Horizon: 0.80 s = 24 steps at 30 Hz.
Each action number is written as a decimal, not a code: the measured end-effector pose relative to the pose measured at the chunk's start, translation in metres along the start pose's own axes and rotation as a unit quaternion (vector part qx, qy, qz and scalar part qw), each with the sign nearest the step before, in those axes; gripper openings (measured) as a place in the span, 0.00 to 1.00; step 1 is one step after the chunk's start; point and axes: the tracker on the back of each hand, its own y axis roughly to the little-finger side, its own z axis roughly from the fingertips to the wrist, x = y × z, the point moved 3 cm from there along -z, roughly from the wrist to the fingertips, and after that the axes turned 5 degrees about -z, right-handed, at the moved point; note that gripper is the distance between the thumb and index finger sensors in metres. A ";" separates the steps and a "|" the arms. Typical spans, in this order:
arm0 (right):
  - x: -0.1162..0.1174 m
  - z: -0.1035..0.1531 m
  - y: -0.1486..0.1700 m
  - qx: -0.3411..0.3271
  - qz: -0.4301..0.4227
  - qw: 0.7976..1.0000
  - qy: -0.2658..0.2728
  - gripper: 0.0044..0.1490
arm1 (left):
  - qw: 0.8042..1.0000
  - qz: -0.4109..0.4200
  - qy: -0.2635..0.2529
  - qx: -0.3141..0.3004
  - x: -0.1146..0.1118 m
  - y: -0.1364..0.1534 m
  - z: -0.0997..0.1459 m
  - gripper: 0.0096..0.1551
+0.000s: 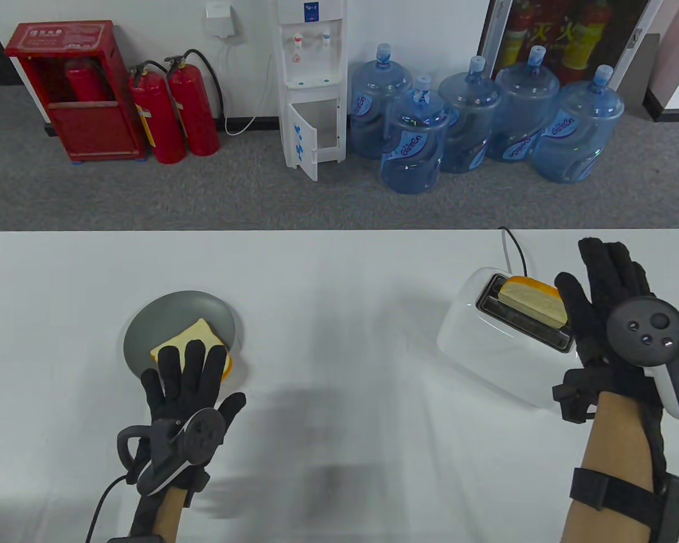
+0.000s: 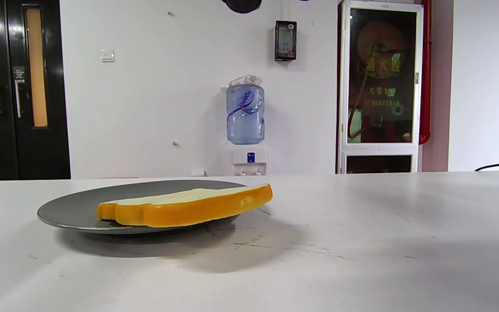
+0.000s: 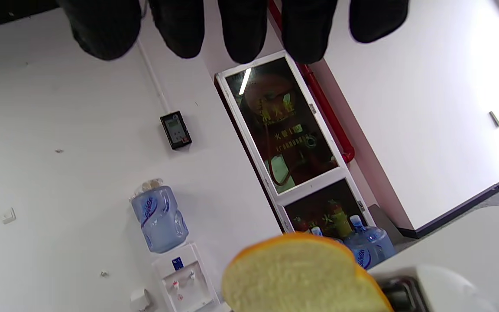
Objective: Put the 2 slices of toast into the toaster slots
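A white toaster stands at the table's right. One toast slice stands in its far slot, sticking up high; the near slot is empty. My right hand is beside that slice on its right, fingers straight, thumb close to the crust. In the right wrist view the fingertips hang well above the slice. The second slice lies flat on a grey plate at the left. My left hand is spread over it; the left wrist view shows its top bare.
The toaster's black cable runs off the table's far edge. Beyond the table, on the floor, stand several water bottles, a water dispenser and fire extinguishers. The white table stretches between plate and toaster.
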 end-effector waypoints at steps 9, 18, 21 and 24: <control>-0.031 0.019 -0.023 -0.047 -0.036 0.998 0.018 0.45 | 1.000 0.007 0.002 -0.003 -0.001 -0.002 0.001 0.45; -0.020 0.039 -0.064 -0.132 -0.049 0.990 0.013 0.47 | 1.000 0.007 0.003 -0.009 -0.001 -0.006 0.002 0.46; -0.014 0.047 -0.080 -0.164 -0.053 0.985 0.023 0.48 | 1.000 0.007 0.003 -0.009 -0.001 -0.006 0.002 0.46; -0.008 0.053 -0.090 -0.181 -0.063 0.981 0.027 0.49 | 1.000 0.005 0.007 -0.010 -0.002 -0.007 0.002 0.46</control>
